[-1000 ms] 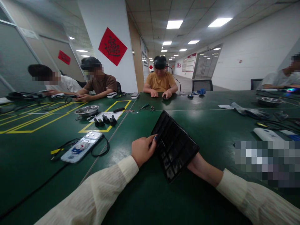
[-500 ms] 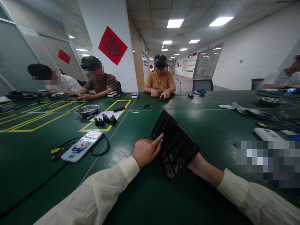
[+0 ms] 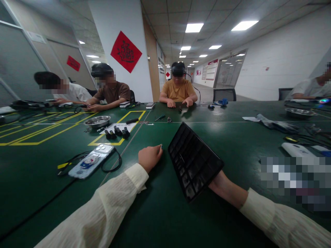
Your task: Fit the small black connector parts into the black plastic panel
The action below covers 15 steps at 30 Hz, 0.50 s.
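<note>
A black compartment tray [image 3: 195, 162] is tilted up in front of me, its divided inner side facing me. My right hand [image 3: 219, 182] supports it at the lower right, the fingers hidden behind it. Some small pale shapes show in its lower compartments, too dim to name. Left of the tray and apart from it is my left hand [image 3: 150, 157], closed with the thumb and fingers together. What is in that pinch, if anything, is hidden. A phone in a patterned case [image 3: 91, 161] lies to the left of this hand, with a black cable beside it.
On the green table [image 3: 160, 220], several black cylindrical parts [image 3: 117, 132] stand near a metal bowl [image 3: 97, 121]. A screwdriver [image 3: 160, 117] lies farther back. Bagged items [image 3: 276, 123] and cables are at the right. A co-worker [image 3: 178, 89] sits opposite; others sit left and right.
My left hand has drawn back to the left, out of the tray, and its pointing finger has curled in. The tray stays tilted in my right hand.
</note>
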Available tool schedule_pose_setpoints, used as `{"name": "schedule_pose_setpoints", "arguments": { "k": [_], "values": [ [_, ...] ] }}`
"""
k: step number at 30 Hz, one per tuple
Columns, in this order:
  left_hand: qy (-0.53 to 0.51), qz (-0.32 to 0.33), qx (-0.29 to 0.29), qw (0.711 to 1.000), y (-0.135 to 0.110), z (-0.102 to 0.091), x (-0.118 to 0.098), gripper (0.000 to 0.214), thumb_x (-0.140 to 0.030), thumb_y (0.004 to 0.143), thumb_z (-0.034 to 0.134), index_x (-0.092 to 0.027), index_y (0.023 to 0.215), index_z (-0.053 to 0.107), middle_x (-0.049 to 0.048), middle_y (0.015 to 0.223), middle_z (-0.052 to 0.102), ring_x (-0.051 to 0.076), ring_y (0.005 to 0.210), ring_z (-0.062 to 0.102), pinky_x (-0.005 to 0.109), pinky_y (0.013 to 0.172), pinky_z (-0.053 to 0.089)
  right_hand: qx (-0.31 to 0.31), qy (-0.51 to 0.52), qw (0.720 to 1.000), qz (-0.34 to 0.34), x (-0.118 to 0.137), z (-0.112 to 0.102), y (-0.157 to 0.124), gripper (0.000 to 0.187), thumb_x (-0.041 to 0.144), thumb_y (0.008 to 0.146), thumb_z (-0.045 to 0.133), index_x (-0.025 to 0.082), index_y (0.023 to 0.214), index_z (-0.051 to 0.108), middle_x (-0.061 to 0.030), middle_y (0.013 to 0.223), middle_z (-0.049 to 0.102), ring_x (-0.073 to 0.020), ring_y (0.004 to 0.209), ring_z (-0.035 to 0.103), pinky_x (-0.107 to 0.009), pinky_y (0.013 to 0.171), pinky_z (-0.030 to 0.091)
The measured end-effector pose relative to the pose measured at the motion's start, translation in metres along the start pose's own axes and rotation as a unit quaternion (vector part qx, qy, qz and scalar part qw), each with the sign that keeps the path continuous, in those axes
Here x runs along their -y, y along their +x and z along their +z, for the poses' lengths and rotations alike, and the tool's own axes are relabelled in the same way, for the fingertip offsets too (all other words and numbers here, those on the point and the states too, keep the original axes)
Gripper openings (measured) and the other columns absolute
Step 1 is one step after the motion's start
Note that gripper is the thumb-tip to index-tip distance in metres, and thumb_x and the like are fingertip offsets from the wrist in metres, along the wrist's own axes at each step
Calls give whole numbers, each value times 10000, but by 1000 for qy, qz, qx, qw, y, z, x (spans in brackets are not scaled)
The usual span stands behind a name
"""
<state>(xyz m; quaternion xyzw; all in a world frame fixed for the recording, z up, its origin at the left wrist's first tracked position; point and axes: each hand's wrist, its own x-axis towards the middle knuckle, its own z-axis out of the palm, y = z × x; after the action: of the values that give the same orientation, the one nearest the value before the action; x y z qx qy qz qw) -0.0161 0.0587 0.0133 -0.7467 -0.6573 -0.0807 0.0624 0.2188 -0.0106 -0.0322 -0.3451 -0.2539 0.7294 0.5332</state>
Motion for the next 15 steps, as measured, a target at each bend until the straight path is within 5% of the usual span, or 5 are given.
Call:
{"name": "schedule_pose_setpoints", "arguments": {
  "k": [6, 15],
  "values": [
    [63, 57, 42, 995, -5, 1, -5, 428, -355, 871, 266, -168, 924, 647, 140, 762, 654, 258, 726, 625, 300, 570, 415, -30, 23, 999, 6, 2, 7, -3, 274, 415, 724, 532, 237, 877, 673, -30, 987, 674, -237, 974, 567, -424, 894, 383],
    [53, 65, 15, 996, -9, -1, -8, 480, -481, 839, 287, -194, 1154, 507, 133, 794, 653, 272, 712, 618, 328, 573, 421, -14, 16, 1000, 3, 1, 6, -2, 276, 434, 711, 555, 233, 849, 684, -22, 955, 683, -228, 954, 574, -400, 887, 394]
  ]
}}
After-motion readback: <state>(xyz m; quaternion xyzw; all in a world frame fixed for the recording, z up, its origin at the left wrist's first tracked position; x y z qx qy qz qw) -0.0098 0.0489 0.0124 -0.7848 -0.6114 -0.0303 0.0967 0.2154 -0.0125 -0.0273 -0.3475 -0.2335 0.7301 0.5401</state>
